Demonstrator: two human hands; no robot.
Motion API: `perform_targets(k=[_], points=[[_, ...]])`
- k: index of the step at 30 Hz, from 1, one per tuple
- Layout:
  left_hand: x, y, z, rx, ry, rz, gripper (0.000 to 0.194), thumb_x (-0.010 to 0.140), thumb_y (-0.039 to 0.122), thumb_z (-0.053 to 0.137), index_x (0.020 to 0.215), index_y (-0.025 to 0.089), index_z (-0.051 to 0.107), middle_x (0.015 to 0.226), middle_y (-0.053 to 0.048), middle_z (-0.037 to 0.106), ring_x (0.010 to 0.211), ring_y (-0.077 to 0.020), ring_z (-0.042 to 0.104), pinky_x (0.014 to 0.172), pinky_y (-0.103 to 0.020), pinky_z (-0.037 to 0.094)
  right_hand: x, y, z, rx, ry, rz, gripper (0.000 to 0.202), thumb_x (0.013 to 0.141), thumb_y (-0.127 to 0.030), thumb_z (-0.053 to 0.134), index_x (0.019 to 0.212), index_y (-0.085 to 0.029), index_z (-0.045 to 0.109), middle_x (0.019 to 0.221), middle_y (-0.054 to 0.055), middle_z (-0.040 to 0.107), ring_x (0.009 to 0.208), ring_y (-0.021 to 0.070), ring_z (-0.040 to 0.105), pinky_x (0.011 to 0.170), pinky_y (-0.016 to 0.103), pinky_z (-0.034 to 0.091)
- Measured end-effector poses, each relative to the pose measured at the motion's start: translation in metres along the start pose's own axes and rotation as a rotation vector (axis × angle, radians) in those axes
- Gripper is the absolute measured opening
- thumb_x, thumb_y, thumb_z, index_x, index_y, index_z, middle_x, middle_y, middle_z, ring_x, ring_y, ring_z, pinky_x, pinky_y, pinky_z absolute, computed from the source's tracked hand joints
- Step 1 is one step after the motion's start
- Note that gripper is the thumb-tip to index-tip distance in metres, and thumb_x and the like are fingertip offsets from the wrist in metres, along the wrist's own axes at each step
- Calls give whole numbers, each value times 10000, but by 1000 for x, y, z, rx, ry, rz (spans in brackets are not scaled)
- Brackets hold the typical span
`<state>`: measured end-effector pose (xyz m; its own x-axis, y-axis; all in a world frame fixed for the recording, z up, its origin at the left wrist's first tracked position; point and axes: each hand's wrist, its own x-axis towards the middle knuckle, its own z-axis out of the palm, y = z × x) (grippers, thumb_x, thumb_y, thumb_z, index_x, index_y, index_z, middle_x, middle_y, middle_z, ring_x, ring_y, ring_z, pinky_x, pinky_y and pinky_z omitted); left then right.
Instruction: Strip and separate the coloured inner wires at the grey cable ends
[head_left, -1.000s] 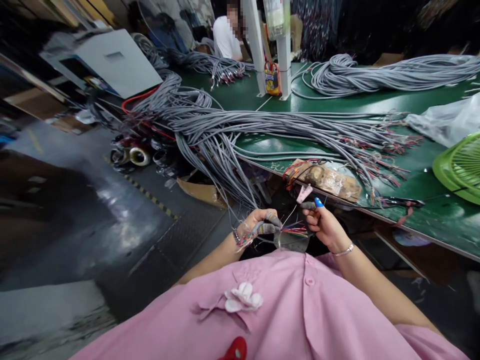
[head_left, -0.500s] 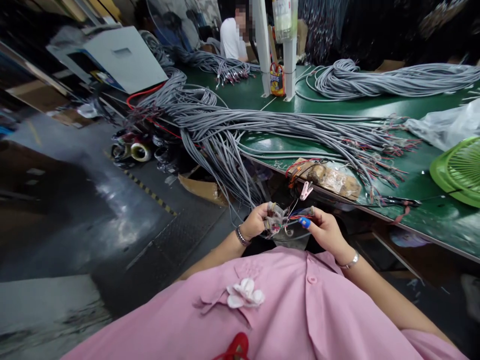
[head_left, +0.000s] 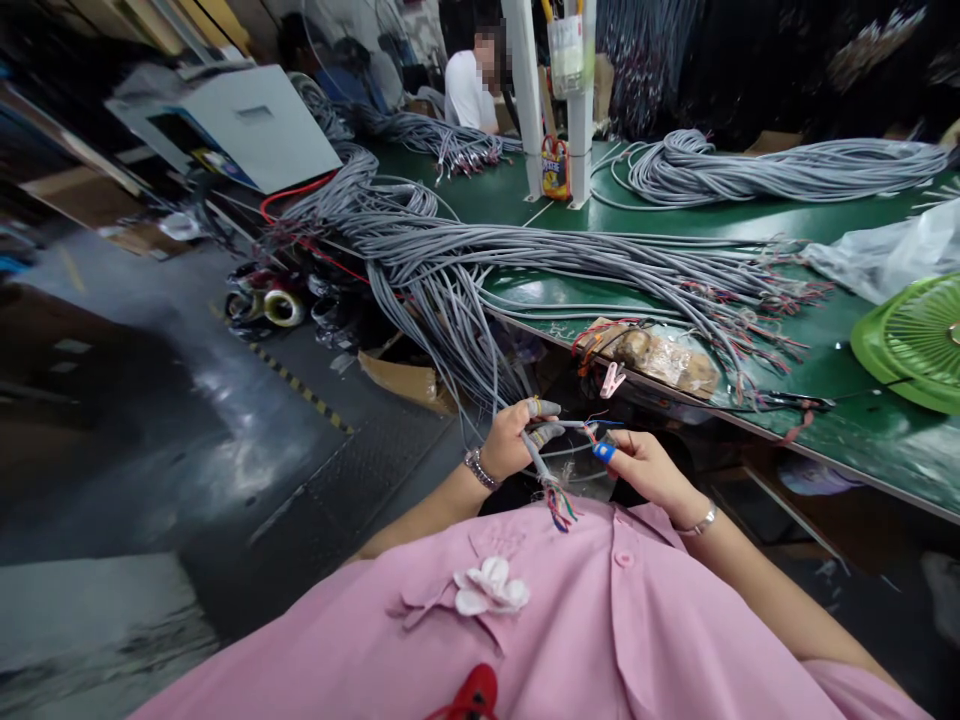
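Left hand (head_left: 510, 442): closed around two grey lengths, the upper cable (head_left: 571, 424) and the lower cable (head_left: 535, 455); grey covers on the fingertips.
Right hand (head_left: 654, 470): thumb in a blue cover and a grey-covered finger brought together on the upper wires (head_left: 590, 433); which strands sit between the tips is too small to tell.
Where: both cable ends are in front of the pink shirt (head_left: 570, 600), near its top, the upper one spanning the gap between the hands.
Upper cable, look: slim, smooth grey jacket, nearly level, pointing to the right hand.
Upper wires, look: thin and spread, a blue strand sticking out to the right, reddish ones bending down to the blue-covered thumb.
Lower cable, look: round grey jacket, slanting down from the left fingers, ragged at its cut end with pale wisps beside it.
Lower wires (head_left: 558, 505): splayed in a loose tuft, red, blue and green, free of either hand.
Table (head_left: 862, 440): green, bearing a heap of grey cables (head_left: 570, 250) with reddish frayed ends.
Clip (head_left: 612, 380): pale pink, at the table's near edge, above the hands.
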<state>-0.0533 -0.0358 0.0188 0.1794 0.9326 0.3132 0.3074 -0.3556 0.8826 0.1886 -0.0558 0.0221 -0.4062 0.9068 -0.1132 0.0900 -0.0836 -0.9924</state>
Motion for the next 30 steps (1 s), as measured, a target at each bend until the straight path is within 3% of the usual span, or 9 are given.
perform_targets(k=[3, 6, 10, 12, 17, 20, 25, 28, 30], points=[[10, 3, -13, -54, -162, -20, 322, 734, 323, 805, 982, 144, 704, 819, -65, 720, 712, -148, 668, 709, -275, 544, -8, -8, 1, -57, -139, -50, 424, 853, -524, 632, 626, -168, 593, 562, -19, 509, 529, 99, 383, 514, 241, 325], [21, 0, -23, -248, -313, -134, 378, 740, 350, 801, 991, 106, 657, 776, -67, 710, 645, -133, 664, 596, -226, 522, -15, -16, -4, -105, -142, -143, 437, 876, -524, 609, 619, -171, 600, 543, -14, 488, 521, 103, 378, 500, 245, 302], [33, -3, -28, -429, -392, -255, 447, 661, 346, 859, 929, 106, 593, 709, -34, 680, 536, -97, 616, 484, -178, 472, -14, -20, -16, -78, 228, -248, 401, 895, -498, 599, 641, -189, 624, 532, -7, 470, 513, 116, 369, 493, 259, 304], [37, -1, -26, -455, -436, -283, 460, 634, 335, 875, 907, 112, 579, 700, -22, 668, 505, -82, 591, 466, -174, 465, -6, -23, -19, -41, 331, -247, 321, 867, -476, 647, 705, -199, 646, 594, 2, 522, 549, 130, 411, 524, 266, 353], [48, 7, -17, -411, -559, -262, 416, 663, 344, 850, 874, 111, 578, 712, -13, 636, 503, -74, 563, 467, -181, 455, 14, -30, -7, -121, -58, -161, 277, 750, -430, 779, 816, -183, 674, 675, -9, 583, 590, 122, 449, 553, 247, 373], [53, 14, -13, -305, -618, -132, 350, 737, 366, 790, 880, 108, 601, 745, -22, 631, 567, -83, 575, 541, -198, 478, 19, -24, 7, -174, -49, -150, 297, 784, -423, 742, 693, -168, 621, 603, -34, 506, 564, 97, 388, 534, 232, 329], [44, 21, -8, 169, -547, 310, 289, 878, 387, 624, 1024, 139, 652, 953, -83, 686, 847, -159, 639, 793, -270, 505, 23, -5, 18, 97, 123, 58, 399, 784, -498, 697, 619, -178, 524, 499, -46, 475, 452, 71, 354, 432, 213, 264], [35, 15, -4, 491, -466, 520, 266, 920, 359, 536, 1009, 143, 661, 880, -92, 680, 806, -170, 632, 758, -271, 496, 23, -1, 22, 340, 168, 249, 405, 720, -518, 730, 654, -196, 493, 449, -64, 470, 363, 49, 301, 363, 197, 185], [32, 9, -3, 600, -479, 576, 277, 946, 323, 461, 975, 138, 666, 769, -79, 652, 712, -161, 610, 680, -253, 477, 22, 0, 22, 450, 150, 332, 430, 685, -531, 749, 657, -204, 471, 443, -68, 476, 333, 38, 272, 343, 191, 150]])
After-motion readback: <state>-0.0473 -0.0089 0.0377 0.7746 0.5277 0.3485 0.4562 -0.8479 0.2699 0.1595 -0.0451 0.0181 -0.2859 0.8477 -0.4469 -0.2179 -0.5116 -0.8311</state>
